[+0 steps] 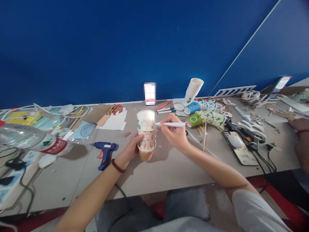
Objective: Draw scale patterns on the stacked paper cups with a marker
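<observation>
My left hand (135,144) is wrapped round the left side of a stack of paper cups (147,139) marked with orange scale-like arcs. The lowest cup is orange, and the top one is white with green print and arcs on its lower part. In my right hand (174,131) is a white marker (175,124), held in a writing grip. Its tip points left and meets the right side of the upper cup, or comes very close to it. Left of the cups lies a blue hot glue gun (105,154).
A leaning stack of white cups (193,88) stands behind decorated blue cups (199,105) and green cups (205,119). A phone (150,94) leans on the blue wall. At left lies a plastic bottle (36,140); at right, a phone (238,148) carries a mouse. Another person's arm (300,138) shows far right.
</observation>
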